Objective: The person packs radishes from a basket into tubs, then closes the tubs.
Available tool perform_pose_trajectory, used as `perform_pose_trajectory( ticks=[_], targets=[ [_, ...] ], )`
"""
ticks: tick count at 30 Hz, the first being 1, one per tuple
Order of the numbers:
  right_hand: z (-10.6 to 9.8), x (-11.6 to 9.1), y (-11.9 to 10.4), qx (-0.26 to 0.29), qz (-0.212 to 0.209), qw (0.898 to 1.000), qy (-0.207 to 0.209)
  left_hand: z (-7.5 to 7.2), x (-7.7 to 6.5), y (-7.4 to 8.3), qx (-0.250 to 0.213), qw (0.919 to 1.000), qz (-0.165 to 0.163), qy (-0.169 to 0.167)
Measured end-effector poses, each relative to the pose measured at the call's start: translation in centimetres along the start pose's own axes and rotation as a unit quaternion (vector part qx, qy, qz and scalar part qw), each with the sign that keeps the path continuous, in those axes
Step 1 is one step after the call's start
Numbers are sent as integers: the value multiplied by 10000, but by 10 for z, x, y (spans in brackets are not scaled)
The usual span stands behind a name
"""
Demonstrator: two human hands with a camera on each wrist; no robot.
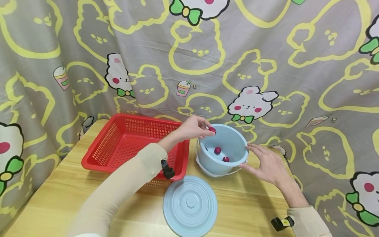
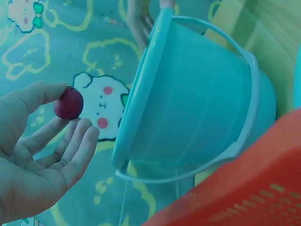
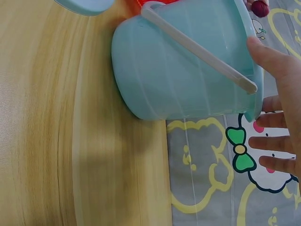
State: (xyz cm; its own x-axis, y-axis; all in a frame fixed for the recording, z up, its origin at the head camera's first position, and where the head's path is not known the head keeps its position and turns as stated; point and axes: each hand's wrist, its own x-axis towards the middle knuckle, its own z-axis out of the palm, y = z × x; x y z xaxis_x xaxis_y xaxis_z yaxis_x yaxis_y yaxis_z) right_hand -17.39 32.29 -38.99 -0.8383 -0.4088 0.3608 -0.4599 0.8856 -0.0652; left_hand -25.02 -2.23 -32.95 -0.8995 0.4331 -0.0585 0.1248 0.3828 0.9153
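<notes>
My left hand (image 1: 193, 127) is over the left rim of a light blue bucket (image 1: 217, 164). It pinches a small dark red plum (image 2: 69, 103) between thumb and fingertip, the other fingers loosely bent beneath. Inside the bucket lie a plum (image 1: 217, 150) and another plum (image 1: 226, 159) near the front wall. On the bucket's right side, my right hand (image 1: 266, 163) touches the rim with its thumb and fingertips. In the right wrist view the fingers of that hand are spread and fairly straight. The bucket's handle (image 3: 197, 49) hangs down against its side.
Left of the bucket stands a red perforated plastic basket (image 1: 118, 148), partly covered by my left forearm. A round light blue lid (image 1: 190, 210) lies on the wooden table (image 1: 142, 210) in front. Behind the table hangs a grey patterned curtain (image 1: 154, 46).
</notes>
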Motion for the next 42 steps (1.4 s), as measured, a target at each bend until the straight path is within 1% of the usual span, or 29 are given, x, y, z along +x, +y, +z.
perform_pose_trajectory(
  ticks=[4,11,20,24,27,31,36,39,42],
  targets=[
    [0,0,1,24,-9,10000,15,11,9,1,65,9999,69,-127],
    [2,0,2,29,-29,10000,13,26,20,2,250,9994,-39,-250],
    [1,0,0,81,19,10000,-44,41,27,5,418,9981,-307,-339],
    [1,0,0,98,-8,9999,-18,48,31,4,659,9965,-394,-338],
    [2,0,0,105,7,9999,-21,52,33,3,815,9950,-408,-402],
    [3,-1,1,101,31,9999,-8,54,33,1,803,9950,-326,-489],
    [5,-2,1,147,-24,9999,48,53,29,0,718,9963,-201,-427],
    [5,-2,2,175,-43,9998,70,52,26,0,725,9965,-75,-408],
    [5,-2,2,156,-33,9998,90,51,22,-1,753,9963,122,-398]
  ],
)
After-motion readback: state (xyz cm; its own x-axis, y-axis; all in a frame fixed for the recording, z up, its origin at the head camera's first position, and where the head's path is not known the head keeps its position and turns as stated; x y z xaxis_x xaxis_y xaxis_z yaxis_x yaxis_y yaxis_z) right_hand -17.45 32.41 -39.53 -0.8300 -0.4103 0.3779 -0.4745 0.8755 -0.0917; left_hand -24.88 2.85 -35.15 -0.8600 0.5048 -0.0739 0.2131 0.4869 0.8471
